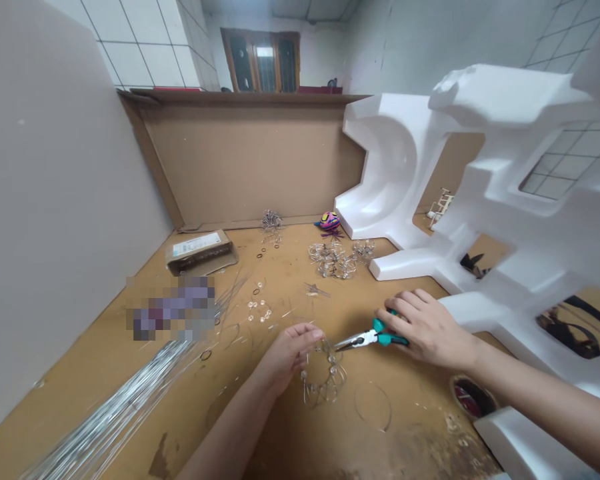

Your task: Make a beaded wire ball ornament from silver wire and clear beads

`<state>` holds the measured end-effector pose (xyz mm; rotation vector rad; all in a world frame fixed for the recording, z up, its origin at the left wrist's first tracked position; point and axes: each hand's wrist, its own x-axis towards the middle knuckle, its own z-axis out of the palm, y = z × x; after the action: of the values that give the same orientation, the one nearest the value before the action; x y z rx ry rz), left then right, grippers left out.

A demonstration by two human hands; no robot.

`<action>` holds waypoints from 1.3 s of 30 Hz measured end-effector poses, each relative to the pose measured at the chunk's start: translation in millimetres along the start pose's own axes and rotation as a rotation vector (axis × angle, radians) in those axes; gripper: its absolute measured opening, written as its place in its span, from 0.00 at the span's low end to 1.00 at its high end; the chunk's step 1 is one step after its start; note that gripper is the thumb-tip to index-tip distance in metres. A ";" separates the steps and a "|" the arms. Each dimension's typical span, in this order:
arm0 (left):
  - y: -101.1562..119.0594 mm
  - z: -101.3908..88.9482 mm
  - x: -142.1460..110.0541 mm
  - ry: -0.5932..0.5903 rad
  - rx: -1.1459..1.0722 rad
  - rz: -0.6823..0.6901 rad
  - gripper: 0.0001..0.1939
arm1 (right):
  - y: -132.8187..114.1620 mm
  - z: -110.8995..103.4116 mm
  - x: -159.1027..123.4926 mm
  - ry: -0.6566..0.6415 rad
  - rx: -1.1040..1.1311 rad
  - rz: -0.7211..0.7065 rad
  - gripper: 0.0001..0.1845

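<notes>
My left hand (291,357) grips a loop of wire strung with clear beads (325,379), which hangs below the fingers on the wooden work surface (300,427). My right hand (430,328) is shut around the teal handles of a pair of needle-nose pliers (369,338). The steel jaws of the pliers reach left to the top of the loop, next to my left fingertips. Part of the loop is hidden behind my left hand.
A bundle of long silver wires (115,417) lies at the lower left. Further back are several wire-and-bead pieces (333,260), a bright striped ball (330,221), and a cardboard box (201,253). Large white foam packing (485,200) rises at the right, beside my right arm.
</notes>
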<state>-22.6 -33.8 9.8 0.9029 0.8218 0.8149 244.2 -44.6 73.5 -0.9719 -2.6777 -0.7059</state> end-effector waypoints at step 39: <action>-2.5 6.5 0.4 0.232 0.305 0.263 0.16 | -13.7 -16.6 22.3 -0.401 0.255 0.328 0.11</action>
<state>-16.3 -36.6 9.9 1.2195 1.0630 1.0555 218.9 -49.9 90.5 -1.5616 -2.7246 -0.1045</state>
